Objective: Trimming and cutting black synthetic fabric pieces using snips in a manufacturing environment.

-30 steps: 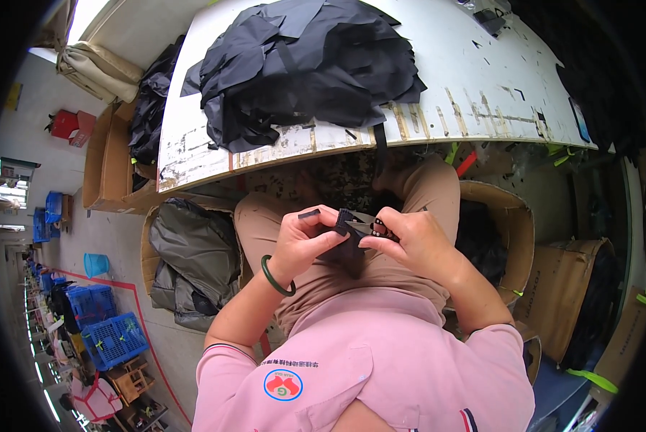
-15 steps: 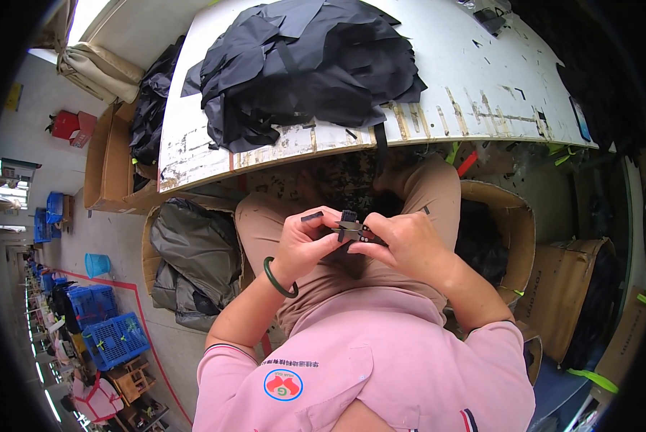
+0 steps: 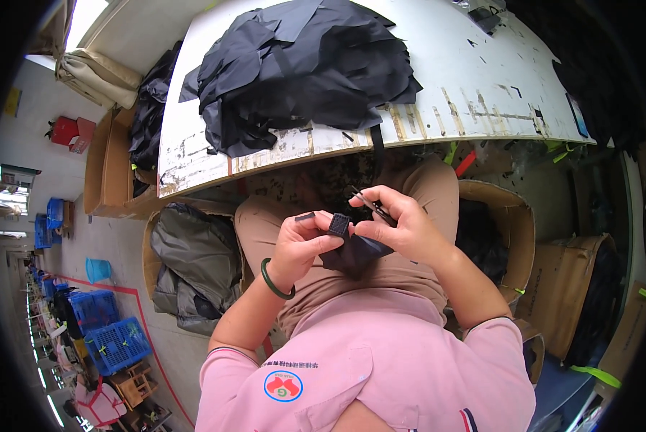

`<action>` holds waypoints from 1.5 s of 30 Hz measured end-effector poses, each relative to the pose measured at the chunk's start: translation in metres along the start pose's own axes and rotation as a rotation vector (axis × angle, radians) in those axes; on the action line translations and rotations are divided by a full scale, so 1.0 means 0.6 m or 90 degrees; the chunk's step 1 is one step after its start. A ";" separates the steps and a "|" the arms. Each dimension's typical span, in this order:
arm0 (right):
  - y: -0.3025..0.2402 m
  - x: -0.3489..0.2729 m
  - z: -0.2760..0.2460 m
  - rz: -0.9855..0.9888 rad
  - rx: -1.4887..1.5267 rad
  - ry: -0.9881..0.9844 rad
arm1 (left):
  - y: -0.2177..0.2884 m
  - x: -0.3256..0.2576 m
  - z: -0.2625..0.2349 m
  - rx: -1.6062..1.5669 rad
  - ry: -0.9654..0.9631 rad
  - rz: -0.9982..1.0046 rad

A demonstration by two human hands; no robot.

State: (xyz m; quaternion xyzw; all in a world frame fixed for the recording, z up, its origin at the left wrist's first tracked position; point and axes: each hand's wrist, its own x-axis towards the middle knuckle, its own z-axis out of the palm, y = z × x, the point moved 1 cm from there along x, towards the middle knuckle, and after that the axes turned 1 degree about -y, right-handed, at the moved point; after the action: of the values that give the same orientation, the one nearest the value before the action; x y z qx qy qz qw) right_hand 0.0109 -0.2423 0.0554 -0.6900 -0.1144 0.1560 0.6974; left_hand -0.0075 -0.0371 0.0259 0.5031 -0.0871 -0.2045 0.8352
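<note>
Above my lap, my left hand (image 3: 300,246) pinches a small black block-like piece with a ribbed, grid-like face (image 3: 339,224) between thumb and fingers. A dark strip is wrapped round one of its fingers. My right hand (image 3: 409,229) is closed round a pair of small thread snips (image 3: 375,207), whose tips point up and to the left, apart from the piece. Dark fabric (image 3: 359,253) hangs below both hands, and the right fingertips are close to it. Whether it is joined to the block is hard to make out.
Ahead, a white worktable (image 3: 474,79) with a worn, tape-marked edge carries a large heap of black fabric pieces (image 3: 308,65). Cardboard boxes stand on both sides of my legs; the left one holds grey-green fabric (image 3: 197,252). Blue crates (image 3: 118,342) stand farther left.
My right hand has drawn the snips up and away from the black piece. The piece now shows its ribbed face, and more dark fabric is visible beneath the hands.
</note>
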 end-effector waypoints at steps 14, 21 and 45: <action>0.020 0.011 -0.008 -0.066 -0.051 0.055 | -0.002 -0.007 -0.006 -0.062 0.010 -0.024; 0.007 0.014 -0.009 0.038 -0.107 -0.053 | -0.003 0.029 -0.012 0.046 -0.062 -0.101; 0.330 -0.521 -0.514 0.220 -0.351 0.627 | 0.228 0.420 -0.412 1.051 0.625 0.133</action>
State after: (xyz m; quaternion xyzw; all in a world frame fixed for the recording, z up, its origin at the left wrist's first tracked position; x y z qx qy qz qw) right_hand -0.1748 -0.6455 -0.1314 -0.8456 0.3009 -0.1069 0.4278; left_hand 0.3414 0.1096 0.0124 0.9509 0.1111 0.2292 0.1759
